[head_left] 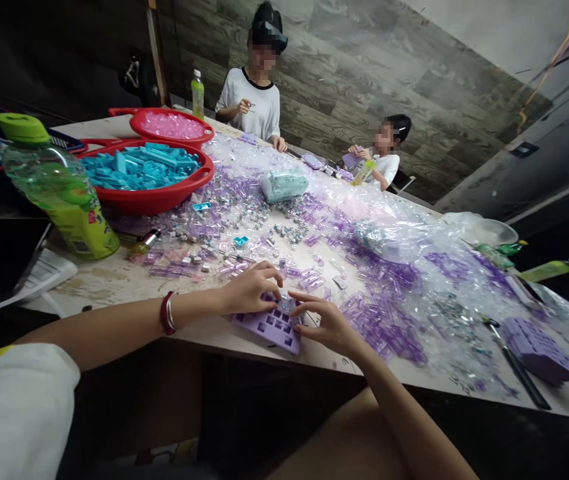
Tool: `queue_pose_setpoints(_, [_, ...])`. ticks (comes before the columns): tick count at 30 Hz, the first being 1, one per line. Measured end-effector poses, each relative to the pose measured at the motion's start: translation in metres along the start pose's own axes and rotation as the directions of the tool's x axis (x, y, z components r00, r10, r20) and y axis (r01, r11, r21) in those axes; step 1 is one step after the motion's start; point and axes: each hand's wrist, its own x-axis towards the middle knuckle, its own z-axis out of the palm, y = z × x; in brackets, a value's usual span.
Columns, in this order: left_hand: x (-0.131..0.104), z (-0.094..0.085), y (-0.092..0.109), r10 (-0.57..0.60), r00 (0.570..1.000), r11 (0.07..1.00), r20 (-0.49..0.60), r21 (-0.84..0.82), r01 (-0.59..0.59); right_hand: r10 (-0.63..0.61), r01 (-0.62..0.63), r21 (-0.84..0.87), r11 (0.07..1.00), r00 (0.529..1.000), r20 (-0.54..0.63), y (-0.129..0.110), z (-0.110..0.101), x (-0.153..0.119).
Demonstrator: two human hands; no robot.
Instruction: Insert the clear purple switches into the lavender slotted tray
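Observation:
A light purple plastic plate with rows of square holes (268,331) lies at the table's near edge, in front of me. My left hand (250,289) rests over its far left part, fingers bent and gripping it. From the right, my right hand (325,320) holds the plate's edge, thumb low and forefinger reaching to the far side. A small clear, silvery piece (286,303) sits on the plate between my fingertips; its kind is too small to tell. Clear purple plastic pieces (309,277) lie loose just beyond my hands.
Left stand a green-capped bottle (77,200), a phone (2,257) and a red basket (164,190) of blue parts. Clear purple pieces (389,320) heap at right, near a black-handled tool (519,367) and stacked purple plates (539,350). Two people (254,100) work across the table.

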Motion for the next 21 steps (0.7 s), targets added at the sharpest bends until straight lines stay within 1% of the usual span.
queue_pose_setpoints(3, [0.000, 0.002, -0.003, 0.022, 0.999, 0.999, 0.024, -0.042, -0.021, 0.011, -0.011, -0.001, 1.000, 1.000, 0.001, -0.002, -0.001, -0.001])
queue_pose_setpoints(6, [0.000, 0.004, -0.005, 0.020, 0.999, 0.995, 0.042, -0.104, -0.015, 0.021, -0.021, -0.012, 1.000, 1.000, 0.008, -0.002, -0.002, -0.002])
queue_pose_setpoints(11, [-0.001, 0.006, -0.001, 0.031, 0.999, 0.989, 0.044, -0.146, -0.024, 0.015, -0.014, -0.028, 1.000, 1.000, 0.023, -0.001, -0.003, -0.003])
queue_pose_setpoints(15, [-0.001, 0.008, 0.005, 0.049, 0.998, 0.994, 0.043, -0.104, -0.044, 0.007, -0.006, -0.039, 0.999, 1.000, 0.026, -0.001, -0.004, -0.005])
queue_pose_setpoints(21, [-0.002, 0.008, 0.004, 0.155, 0.987, 0.988, 0.034, -0.013, -0.155, 0.019, -0.017, -0.051, 0.999, 0.998, 0.053, -0.001, -0.004, -0.005])
